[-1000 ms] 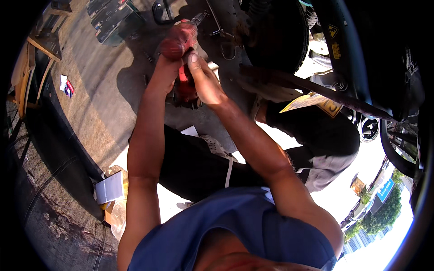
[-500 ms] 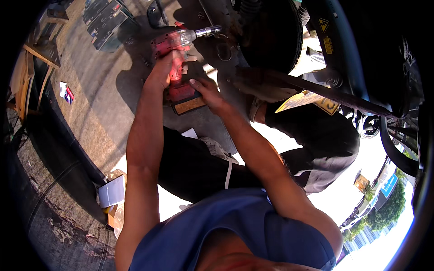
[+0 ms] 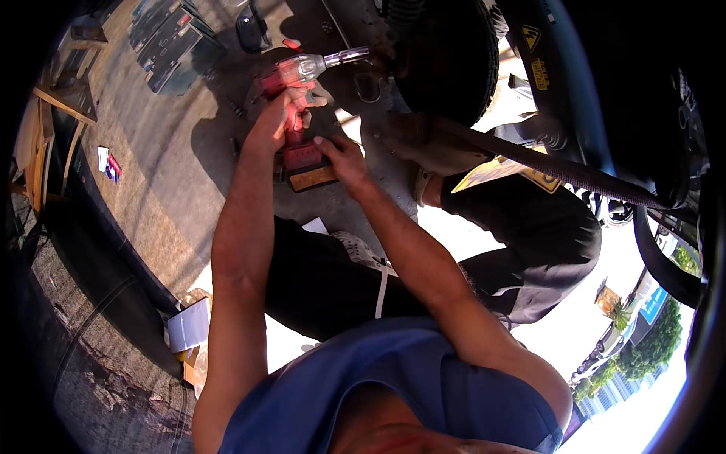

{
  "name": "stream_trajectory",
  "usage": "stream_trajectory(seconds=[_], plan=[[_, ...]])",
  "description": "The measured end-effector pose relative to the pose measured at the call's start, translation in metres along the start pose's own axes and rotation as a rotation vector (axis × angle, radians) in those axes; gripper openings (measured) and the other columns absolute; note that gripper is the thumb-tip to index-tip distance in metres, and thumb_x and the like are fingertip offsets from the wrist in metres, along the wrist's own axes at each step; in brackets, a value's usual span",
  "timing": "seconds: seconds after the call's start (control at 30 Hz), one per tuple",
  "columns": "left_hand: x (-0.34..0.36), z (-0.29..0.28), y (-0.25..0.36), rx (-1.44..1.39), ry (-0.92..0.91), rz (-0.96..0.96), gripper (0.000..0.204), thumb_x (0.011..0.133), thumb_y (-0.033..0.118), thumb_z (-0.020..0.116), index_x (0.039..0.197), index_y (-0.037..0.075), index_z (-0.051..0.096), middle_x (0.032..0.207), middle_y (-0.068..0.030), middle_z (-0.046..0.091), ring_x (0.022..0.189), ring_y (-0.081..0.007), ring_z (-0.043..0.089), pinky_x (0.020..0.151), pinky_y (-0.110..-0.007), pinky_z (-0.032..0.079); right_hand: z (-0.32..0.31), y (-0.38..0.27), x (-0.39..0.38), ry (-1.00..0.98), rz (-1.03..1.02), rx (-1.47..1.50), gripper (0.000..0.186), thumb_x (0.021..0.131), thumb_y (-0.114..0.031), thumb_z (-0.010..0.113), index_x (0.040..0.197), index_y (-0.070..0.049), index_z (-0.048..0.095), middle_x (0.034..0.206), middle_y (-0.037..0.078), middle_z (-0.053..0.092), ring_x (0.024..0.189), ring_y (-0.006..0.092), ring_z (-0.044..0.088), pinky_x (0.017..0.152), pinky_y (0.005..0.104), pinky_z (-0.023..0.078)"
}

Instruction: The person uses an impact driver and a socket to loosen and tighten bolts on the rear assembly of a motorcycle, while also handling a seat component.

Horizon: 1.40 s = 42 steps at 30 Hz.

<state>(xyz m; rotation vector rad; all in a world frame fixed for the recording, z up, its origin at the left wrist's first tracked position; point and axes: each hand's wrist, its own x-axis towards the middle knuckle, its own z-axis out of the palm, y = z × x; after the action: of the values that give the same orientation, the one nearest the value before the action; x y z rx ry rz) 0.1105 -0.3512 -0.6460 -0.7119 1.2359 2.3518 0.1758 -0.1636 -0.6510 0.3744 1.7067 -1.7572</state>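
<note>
A red cordless impact wrench (image 3: 302,157) is held in front of me, its long silver socket (image 3: 346,57) pointing right toward a dark wheel (image 3: 448,64). Between the socket tip and the wheel a small gap seems to show, though shadow makes contact hard to judge. My left hand (image 3: 277,121) is wrapped round the handle, with a finger near the trigger. Lower down, my right hand (image 3: 344,163) grips the battery base from the right side, thumb on top.
A dark toolbox (image 3: 172,45) lies at the far left, beside a black case-like object (image 3: 252,29). Wooden frames (image 3: 47,144) stand at the left edge. A yellow plate (image 3: 495,172) and a bluish vehicle panel (image 3: 563,76) are on the right. Small packets (image 3: 110,163) lie on the ground.
The wrench stays in both hands, its socket still pointing right. The surroundings have shifted slightly in view, and the wrench's rear end sits a little lower.
</note>
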Motion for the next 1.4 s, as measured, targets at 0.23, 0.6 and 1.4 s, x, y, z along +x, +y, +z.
stream_trajectory(seconds=[0.23,0.6,1.4], plan=[[-0.003,-0.001,0.008,0.024,-0.055,-0.023,0.039,0.090,0.024,0.064,0.124,0.005,0.059,0.109,-0.0182,0.070,0.071,-0.0199,0.065,0.057,-0.029,0.051,0.003,0.002,0.002,-0.018,-0.009,0.042,0.046,0.088,-0.042,0.076,0.108,0.000,0.072,0.094,0.004,0.069,0.087,0.0109,0.060,0.079,0.0275,0.048],[0.004,-0.007,0.001,0.033,-0.068,-0.001,0.042,0.087,0.023,0.069,0.124,0.006,0.058,0.108,-0.0171,0.071,0.077,-0.0200,0.067,0.055,-0.029,0.051,0.001,0.014,0.008,-0.003,-0.026,0.032,0.042,0.089,-0.037,0.077,0.107,0.000,0.072,0.093,0.004,0.069,0.088,0.0100,0.059,0.080,0.0275,0.048],[-0.001,0.010,0.009,0.074,-0.083,0.113,0.043,0.087,0.024,0.072,0.122,0.003,0.059,0.101,-0.0112,0.070,0.063,-0.0128,0.059,0.056,-0.027,0.049,-0.003,0.024,0.027,-0.049,-0.055,0.187,0.041,0.089,-0.037,0.076,0.109,-0.002,0.072,0.096,0.004,0.069,0.090,0.0124,0.059,0.084,0.0290,0.047]])
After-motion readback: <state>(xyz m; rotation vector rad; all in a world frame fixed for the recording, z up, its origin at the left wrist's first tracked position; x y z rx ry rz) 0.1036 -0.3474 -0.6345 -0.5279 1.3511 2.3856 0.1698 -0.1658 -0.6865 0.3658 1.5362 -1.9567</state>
